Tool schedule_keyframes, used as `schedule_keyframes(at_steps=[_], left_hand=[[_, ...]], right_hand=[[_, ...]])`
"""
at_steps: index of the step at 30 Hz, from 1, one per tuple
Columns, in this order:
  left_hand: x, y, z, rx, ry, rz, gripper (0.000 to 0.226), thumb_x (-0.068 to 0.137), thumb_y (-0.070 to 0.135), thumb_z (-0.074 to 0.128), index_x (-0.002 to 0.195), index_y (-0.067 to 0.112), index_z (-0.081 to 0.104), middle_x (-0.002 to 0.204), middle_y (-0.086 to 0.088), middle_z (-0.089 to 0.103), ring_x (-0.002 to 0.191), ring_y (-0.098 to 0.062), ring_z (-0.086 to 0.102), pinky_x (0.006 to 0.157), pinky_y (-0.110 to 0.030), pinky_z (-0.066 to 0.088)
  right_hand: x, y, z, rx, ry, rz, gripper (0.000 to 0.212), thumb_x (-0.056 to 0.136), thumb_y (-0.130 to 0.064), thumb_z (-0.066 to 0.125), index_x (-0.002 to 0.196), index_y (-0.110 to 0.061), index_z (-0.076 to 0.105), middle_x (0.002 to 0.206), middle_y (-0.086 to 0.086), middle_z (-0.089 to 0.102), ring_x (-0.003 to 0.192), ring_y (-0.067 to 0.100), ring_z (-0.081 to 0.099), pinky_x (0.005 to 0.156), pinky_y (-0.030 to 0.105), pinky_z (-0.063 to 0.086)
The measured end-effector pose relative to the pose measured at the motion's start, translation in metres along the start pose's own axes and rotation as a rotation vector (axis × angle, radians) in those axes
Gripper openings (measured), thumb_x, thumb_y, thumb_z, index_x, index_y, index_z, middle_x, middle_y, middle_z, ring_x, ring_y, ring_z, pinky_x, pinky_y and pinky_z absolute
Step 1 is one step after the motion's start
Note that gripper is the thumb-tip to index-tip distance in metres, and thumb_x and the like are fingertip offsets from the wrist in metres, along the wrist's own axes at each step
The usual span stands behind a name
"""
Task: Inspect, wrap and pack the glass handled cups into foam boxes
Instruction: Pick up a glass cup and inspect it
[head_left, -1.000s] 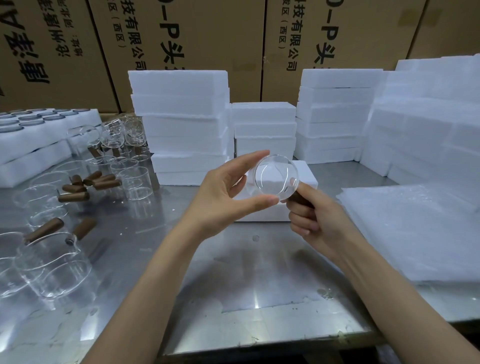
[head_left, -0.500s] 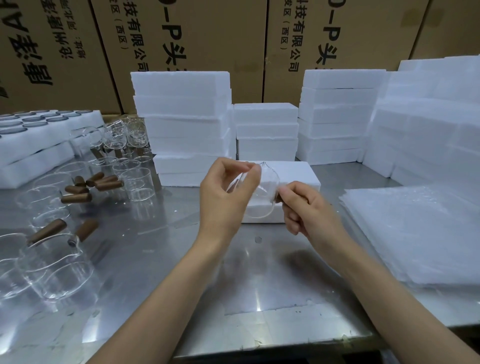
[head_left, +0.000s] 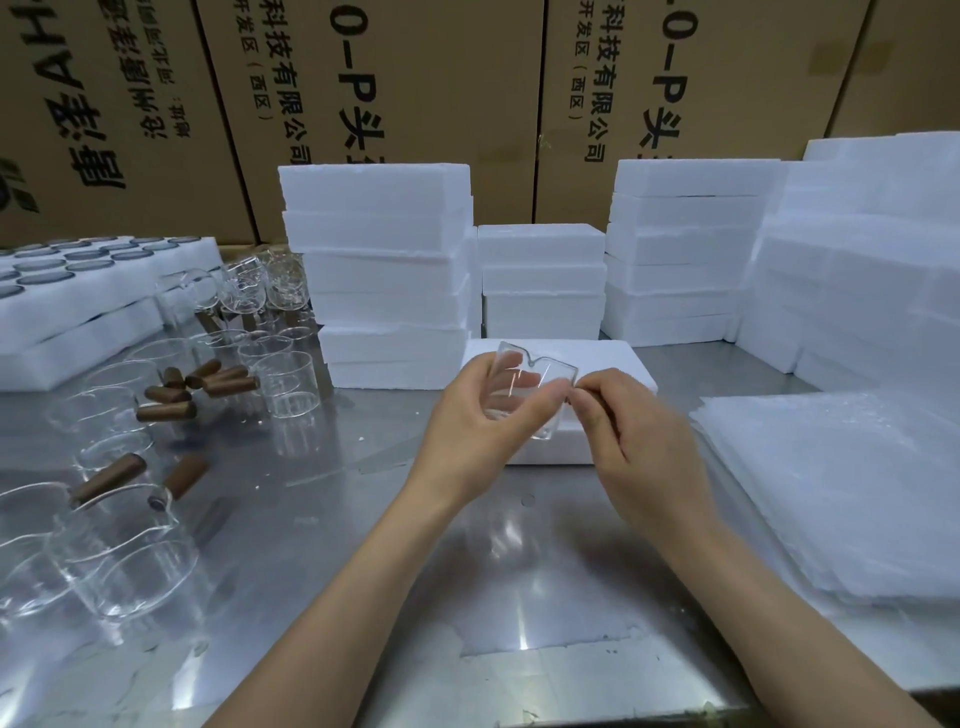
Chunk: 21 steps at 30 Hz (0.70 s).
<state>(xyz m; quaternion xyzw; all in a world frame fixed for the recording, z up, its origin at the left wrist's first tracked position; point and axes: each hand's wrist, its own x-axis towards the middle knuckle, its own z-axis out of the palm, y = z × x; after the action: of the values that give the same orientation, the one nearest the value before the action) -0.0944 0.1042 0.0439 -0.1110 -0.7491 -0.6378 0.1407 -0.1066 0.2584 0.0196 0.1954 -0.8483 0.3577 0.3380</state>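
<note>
— Holding with both hands now: left hand (head_left: 470, 415) gripping a glass cup (head_left: 535, 387) by its wall, thumb in front and fingers curled behind, seen through the glass.
— And the right hand (head_left: 628, 426)?
— Pinching at the right side of the same cup, fingers bent together. Handle hidden under those fingers, so cannot tell its shape there.
— Standing on the table?
— No, being kept up in the air above the steel table (head_left: 519, 597), just in front of a flat foam box (head_left: 613, 364) lying closed. Cup tilted, its pouring lip pointing up and away.
— Lying on the right?
— Resting there, a thick pile of thin white wrap sheets (head_left: 852, 493), at the table edge.
— On the left side?
— Waiting there, many other glass cups (head_left: 124, 561), some upright, some on the side, their brown wooden handles (head_left: 166, 410) pointing in mixed directions. Nearest ones touching each other.
— Farther back?
— Standing behind, three stacks of foam boxes (head_left: 384, 270), the left stack tallest, the middle lowest. One more big foam pile (head_left: 857, 270) at far right. At far left, lying open, foam trays (head_left: 78, 291) with round holes already filled.
— Behind all?
— Closing the view, brown cartons (head_left: 441, 104) with black printed characters.
</note>
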Motion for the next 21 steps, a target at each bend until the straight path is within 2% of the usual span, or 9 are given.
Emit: schedule_keyframes(at_steps=[3,5,8,12,15,18,21], left_hand=[[0.002,0.0,-0.004,-0.021,0.006,0.018,0.05,0.065,0.042,0.073,0.11,0.026,0.06,0.105,0.006,0.068,0.087,0.006,0.065,0.068,-0.007,0.045],[0.002,0.0,-0.004,-0.021,-0.004,0.036,0.046,0.064,0.04,0.076,0.105,0.028,0.061,0.104,0.005,0.069,0.088,0.004,0.066,0.07,-0.009,0.047],[0.003,-0.002,-0.004,-0.038,-0.01,0.054,0.047,0.061,0.034,0.079,0.105,0.029,0.062,0.104,0.006,0.069,0.091,-0.004,0.067,0.075,-0.014,0.049],[0.004,-0.002,-0.004,-0.054,-0.024,0.082,0.047,0.061,0.032,0.081,0.105,0.031,0.062,0.105,0.004,0.069,0.091,-0.01,0.068,0.078,-0.019,0.052],[0.004,-0.002,-0.004,-0.076,-0.024,0.093,0.045,0.063,0.032,0.08,0.104,0.031,0.062,0.105,0.003,0.069,0.089,-0.005,0.067,0.073,-0.014,0.048],[0.004,-0.002,-0.001,-0.084,-0.016,0.096,0.048,0.062,0.036,0.081,0.105,0.026,0.061,0.105,0.006,0.068,0.091,0.0,0.067,0.07,-0.01,0.047],[0.004,-0.003,0.0,-0.127,0.03,0.08,0.057,0.058,0.048,0.078,0.105,0.021,0.059,0.097,0.009,0.07,0.089,-0.005,0.068,0.069,-0.015,0.049]], right_hand=[[0.001,-0.001,0.001,0.081,-0.077,0.054,0.03,0.095,-0.044,0.033,0.077,-0.03,0.052,0.067,-0.013,0.058,0.067,0.005,0.052,0.055,0.018,0.034],[0.004,-0.002,0.002,0.263,-0.051,0.139,0.042,0.101,-0.036,0.034,0.064,-0.029,0.052,0.058,-0.017,0.056,0.058,0.002,0.051,0.054,0.016,0.033],[0.012,-0.003,0.0,0.469,-0.141,0.386,0.055,0.103,-0.031,0.032,0.052,-0.02,0.05,0.039,-0.009,0.033,0.038,0.005,0.029,0.042,0.015,0.023],[0.015,-0.005,-0.007,0.793,-0.383,0.736,0.052,0.094,-0.03,0.037,0.043,-0.02,0.044,0.045,-0.004,0.021,0.035,0.009,0.015,0.036,0.018,0.013],[0.015,-0.007,-0.011,0.986,-0.5,0.819,0.052,0.092,-0.039,0.037,0.044,-0.02,0.036,0.04,-0.006,0.018,0.031,0.009,0.014,0.038,0.022,0.012],[0.015,-0.011,-0.013,1.104,-0.458,0.863,0.056,0.091,-0.047,0.039,0.042,-0.02,0.033,0.038,-0.006,0.018,0.03,0.008,0.015,0.041,0.025,0.009],[0.016,-0.011,-0.017,1.237,-0.273,0.867,0.06,0.09,-0.045,0.046,0.035,-0.023,0.037,0.038,-0.008,0.018,0.029,0.007,0.016,0.042,0.024,0.009]])
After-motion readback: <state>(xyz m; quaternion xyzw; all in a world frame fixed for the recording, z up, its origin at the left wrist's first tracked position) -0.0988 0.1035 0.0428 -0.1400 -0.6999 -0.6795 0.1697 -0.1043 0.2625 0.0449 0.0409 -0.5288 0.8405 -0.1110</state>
